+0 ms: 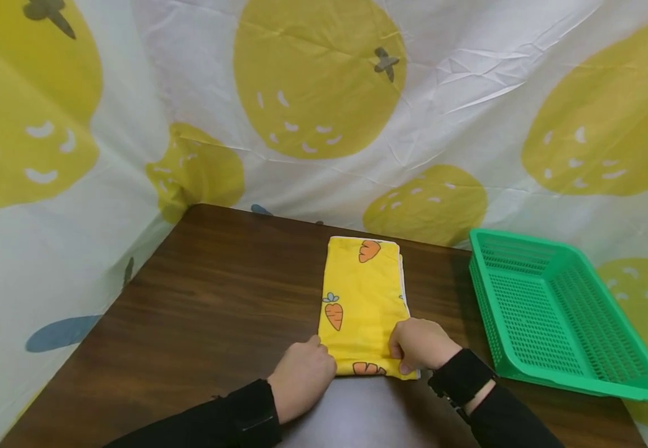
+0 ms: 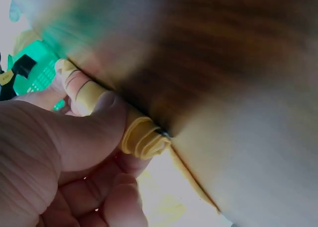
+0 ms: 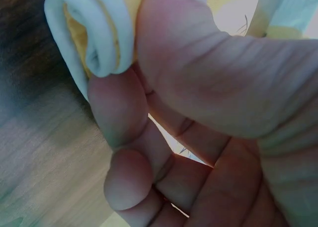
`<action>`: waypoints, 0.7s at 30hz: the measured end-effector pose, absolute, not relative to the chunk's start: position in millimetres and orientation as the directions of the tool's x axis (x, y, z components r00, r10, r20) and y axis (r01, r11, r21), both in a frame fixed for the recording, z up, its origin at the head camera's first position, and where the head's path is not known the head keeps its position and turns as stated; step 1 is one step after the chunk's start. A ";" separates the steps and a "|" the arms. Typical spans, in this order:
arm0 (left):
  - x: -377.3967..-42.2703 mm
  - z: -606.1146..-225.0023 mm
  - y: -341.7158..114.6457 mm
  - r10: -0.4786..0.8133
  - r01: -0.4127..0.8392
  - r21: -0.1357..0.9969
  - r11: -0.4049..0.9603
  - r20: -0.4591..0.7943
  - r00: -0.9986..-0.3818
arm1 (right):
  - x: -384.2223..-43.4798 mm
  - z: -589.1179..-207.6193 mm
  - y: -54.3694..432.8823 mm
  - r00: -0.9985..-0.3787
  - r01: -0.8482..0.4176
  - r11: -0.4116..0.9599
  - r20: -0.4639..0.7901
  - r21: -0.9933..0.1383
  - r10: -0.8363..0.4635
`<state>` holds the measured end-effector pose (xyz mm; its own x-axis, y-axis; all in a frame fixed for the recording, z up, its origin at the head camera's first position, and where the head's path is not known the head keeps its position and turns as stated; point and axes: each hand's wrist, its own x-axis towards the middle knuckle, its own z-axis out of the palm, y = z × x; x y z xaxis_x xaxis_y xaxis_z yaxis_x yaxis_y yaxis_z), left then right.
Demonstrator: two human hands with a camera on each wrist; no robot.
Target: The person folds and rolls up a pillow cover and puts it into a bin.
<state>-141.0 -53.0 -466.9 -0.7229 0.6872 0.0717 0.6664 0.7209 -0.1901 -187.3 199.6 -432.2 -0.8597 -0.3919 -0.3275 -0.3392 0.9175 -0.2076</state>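
A yellow cloth point(image 1: 360, 305) printed with orange carrots lies folded into a long strip on the table, its white edging showing along the right side. Its near end is rolled up. At the roll's left end my left hand point(image 1: 304, 375) pinches the fabric between thumb and fingers; the left wrist view shows the coiled layers point(image 2: 144, 137) there. My right hand point(image 1: 421, 344) grips the roll's other end, where the right wrist view shows a white-edged spiral point(image 3: 94, 33) between thumb and index finger. The strip's far part lies flat, away from both hands.
A green plastic basket point(image 1: 573, 384) with perforated walls stands to the right of the cloth, close to my right forearm. Behind the dark wooden table point(image 1: 234, 274) and along its left side hangs a white curtain point(image 1: 469, 124) with large yellow fruit prints.
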 end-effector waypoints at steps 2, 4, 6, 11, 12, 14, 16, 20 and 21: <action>-144.3 -467.6 -53.7 0.699 0.677 -0.190 0.711 0.089 -0.710 | -186.5 -432.5 200.5 -0.861 -0.342 0.917 -0.322 -0.207 -0.394; -150.0 -467.5 -54.7 0.707 0.684 -0.185 0.705 0.105 -0.700 | -185.9 -432.8 201.0 -0.862 -0.342 0.916 -0.318 -0.211 -0.395; -158.2 -466.8 -55.4 0.723 0.701 -0.185 0.689 0.100 -0.684 | -185.9 -434.6 201.8 -0.864 -0.340 0.915 -0.311 -0.219 -0.395; -192.7 -464.7 -53.2 0.765 0.766 -0.063 0.639 -0.044 -0.642 | -185.7 -437.2 204.0 -0.875 -0.330 0.914 -0.286 -0.238 -0.390; -200.6 -463.0 -51.5 0.756 0.761 -0.005 0.649 -0.110 -0.645 | -185.9 -437.8 204.6 -0.880 -0.323 0.916 -0.282 -0.239 -0.383; -214.3 -458.9 -46.9 0.721 0.727 0.078 0.682 -0.237 -0.651 | -186.2 -438.5 206.0 -0.890 -0.303 0.923 -0.276 -0.238 -0.363; -224.0 -454.0 -40.9 0.655 0.669 0.098 0.737 -0.348 -0.670 | -186.4 -439.5 207.4 -0.899 -0.276 0.931 -0.277 -0.240 -0.338; -245.8 -466.5 -30.2 0.588 0.635 0.008 0.773 -0.388 -0.710 | -185.0 -442.2 211.4 -0.913 -0.245 0.933 -0.261 -0.263 -0.313; -254.8 -478.2 -29.0 0.585 0.636 -0.020 0.771 -0.373 -0.720 | -184.2 -442.1 212.4 -0.916 -0.242 0.932 -0.254 -0.270 -0.311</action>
